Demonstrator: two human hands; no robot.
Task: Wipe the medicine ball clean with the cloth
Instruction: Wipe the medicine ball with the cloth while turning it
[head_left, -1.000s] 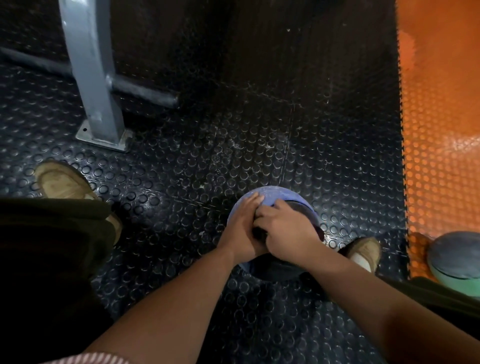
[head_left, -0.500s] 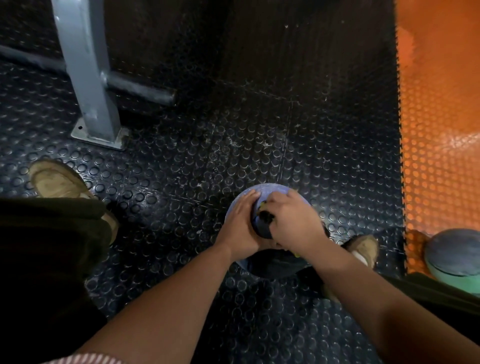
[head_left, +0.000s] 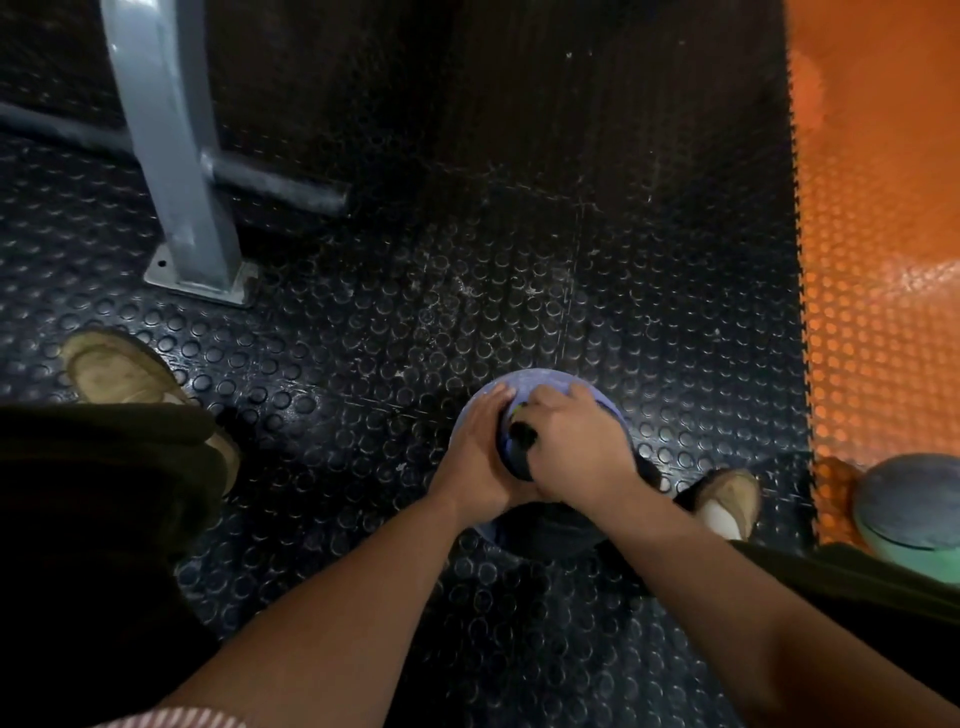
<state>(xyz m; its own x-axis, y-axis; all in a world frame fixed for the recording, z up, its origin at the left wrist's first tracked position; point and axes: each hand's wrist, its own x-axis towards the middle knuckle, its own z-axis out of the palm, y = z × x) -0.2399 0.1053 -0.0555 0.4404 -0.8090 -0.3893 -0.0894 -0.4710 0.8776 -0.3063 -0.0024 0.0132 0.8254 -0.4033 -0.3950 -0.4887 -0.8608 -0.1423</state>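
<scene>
Black studded rubber floor (head_left: 332, 374), with a grey post (head_left: 171, 156) far left. The medicine ball (head_left: 543, 383) sits near centre. The left hand (head_left: 475, 457) lies flat on its left side; the right hand (head_left: 579, 449) has fingers curled round the dark cloth (head_left: 522, 435) on top.

The left hand (head_left: 480, 452) and the right hand (head_left: 576, 447) cover most of the medicine ball (head_left: 540, 383) — only its purple top and a dark lower part show. Of the cloth (head_left: 521, 435) just a small dark bit is seen beside the right thumb; the rest lies hidden under the palm. A second ball (head_left: 906, 499) is cut by the right edge, and the grey post (head_left: 171, 156) by the top edge. Dark trouser legs hide the back of the left shoe (head_left: 119, 371) and the right shoe (head_left: 730, 499).
</scene>
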